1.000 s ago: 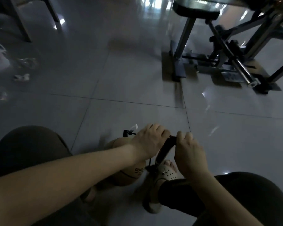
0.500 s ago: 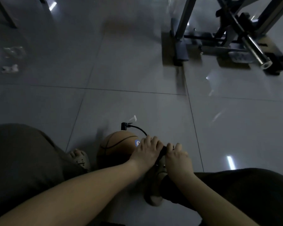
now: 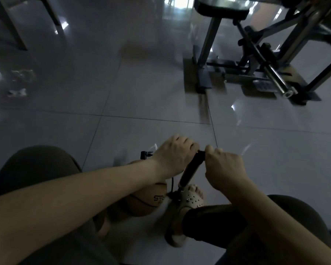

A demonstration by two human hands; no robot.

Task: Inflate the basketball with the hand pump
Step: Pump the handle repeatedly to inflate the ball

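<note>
Pump upright, leaning right, both hands gripping.

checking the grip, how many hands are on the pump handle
2: the left hand grips the left end of the pump handle, and the right hand grips its right end.

The basketball sits on the floor between the person's feet, under the left forearm. The hand pump stands just right of it, its base by the right foot. Both hands meet on the handle above. A weight bench stands well beyond, to the right.
</note>
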